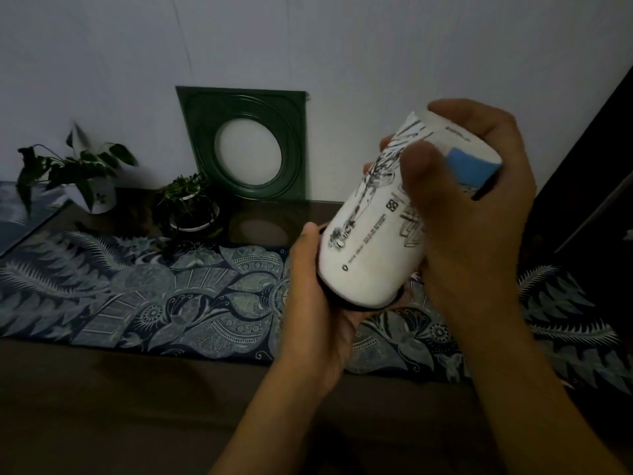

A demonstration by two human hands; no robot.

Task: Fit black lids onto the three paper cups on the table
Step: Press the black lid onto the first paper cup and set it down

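Observation:
A white paper cup (370,248) with black line drawings and a blue patch is held tilted above the table, its mouth pointing down towards me and its base up to the right. A black lid (337,301) sits at the cup's mouth, only its rim showing. My left hand (315,303) cups the lid and the mouth end from below and the left. My right hand (472,214) wraps the cup's upper body and base, thumb across the front. No other cups or lids are visible.
A patterned blue-grey cloth (154,296) runs across the dark table (137,406). At the back stand two potted plants (89,180) (190,207) and a green square frame (246,145) with a round opening, leaning on the wall. A dark panel fills the right edge.

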